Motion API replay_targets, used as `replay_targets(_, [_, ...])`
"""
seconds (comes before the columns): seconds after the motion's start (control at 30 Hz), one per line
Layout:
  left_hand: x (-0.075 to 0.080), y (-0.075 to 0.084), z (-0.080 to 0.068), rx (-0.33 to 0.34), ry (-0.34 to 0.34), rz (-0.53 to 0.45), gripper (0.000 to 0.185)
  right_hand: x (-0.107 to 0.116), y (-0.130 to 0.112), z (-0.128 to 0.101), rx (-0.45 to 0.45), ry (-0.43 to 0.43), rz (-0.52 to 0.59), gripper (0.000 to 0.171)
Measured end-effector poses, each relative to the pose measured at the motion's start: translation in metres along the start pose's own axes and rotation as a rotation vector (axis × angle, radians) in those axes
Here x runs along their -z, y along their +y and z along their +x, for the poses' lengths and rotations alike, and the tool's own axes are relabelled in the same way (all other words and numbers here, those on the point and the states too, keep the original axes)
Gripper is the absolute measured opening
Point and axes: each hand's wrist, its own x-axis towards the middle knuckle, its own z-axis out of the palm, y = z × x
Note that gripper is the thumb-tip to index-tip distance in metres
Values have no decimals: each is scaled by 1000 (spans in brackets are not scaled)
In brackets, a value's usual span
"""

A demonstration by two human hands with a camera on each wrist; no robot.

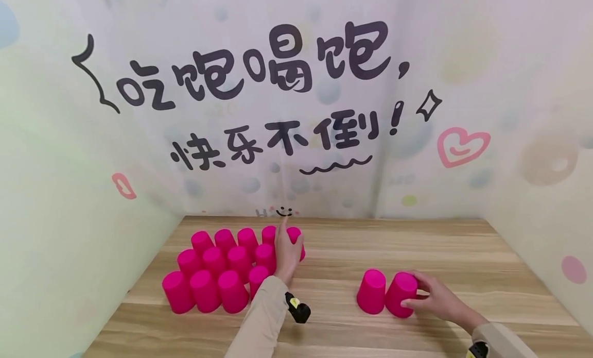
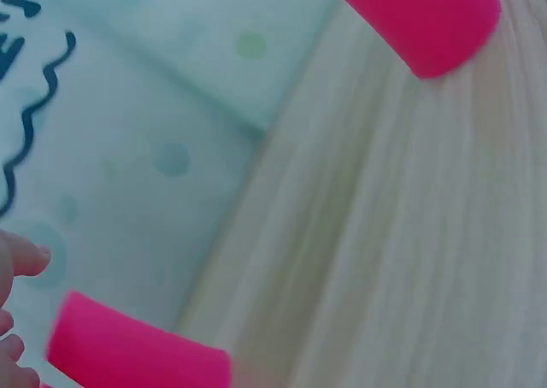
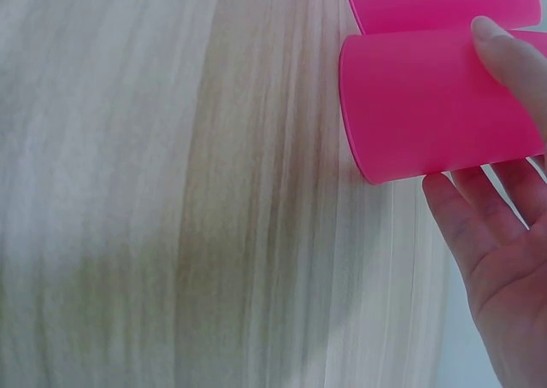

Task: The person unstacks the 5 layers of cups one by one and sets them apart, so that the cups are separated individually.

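Note:
Pink cups stand upside down on the wooden table. On the right, my right hand (image 1: 437,296) grips one pink cup (image 1: 401,295), thumb on one side and fingers on the other; the right wrist view shows the thumb lying on its wall. Beside that cup, on its left, stands another pink cup (image 1: 371,292). My left hand (image 1: 288,252) reaches over the right end of the cup group, thumb spread from the fingers. Next to its thumb is a back-row cup (image 1: 294,234), partly hidden by the hand. In the left wrist view a cup (image 2: 141,345) appears below the fingers.
Several more pink cups (image 1: 205,291) stand in three rows on the left of the table (image 1: 333,255). Bare wood separates this group from the right-hand pair. A printed curtain (image 1: 324,193) rises behind the table's back edge, with pale walls (image 1: 546,234) at both sides.

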Motion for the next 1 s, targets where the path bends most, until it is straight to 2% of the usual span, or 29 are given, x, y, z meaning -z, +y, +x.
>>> replay_targets(0.1, [2, 20, 3, -64, -38, -49, 55, 1, 0, 0, 1, 11, -4, 54])
replay_targets(0.2, [-1, 42, -1, -126, -102, -88, 56, 2, 1, 0, 18, 6, -10, 54])
replay_targets(0.33, [-11, 64, -15, -190, -217, -131, 58, 2, 1, -1, 22, 5, 3, 54])
replay_targets(0.43, [-20, 73, -30, -219, -312, -148, 58, 1, 1, -1, 27, 4, 19, 55])
replay_targets(0.57, [-33, 76, -50, -215, -430, -155, 56, 0, 1, -1, 29, -3, 33, 55])
replay_targets(0.77, [-46, 69, -75, -189, -605, -150, 54, 0, 1, -1, 31, -3, 32, 55])
replay_targets(0.9, [-52, 64, -87, -127, -711, -179, 54, 0, 0, -1, 48, 2, 30, 55])
replay_targets(1.0, [-55, 60, -92, -82, -749, -201, 53, -1, -1, -1, 60, 2, 34, 53])
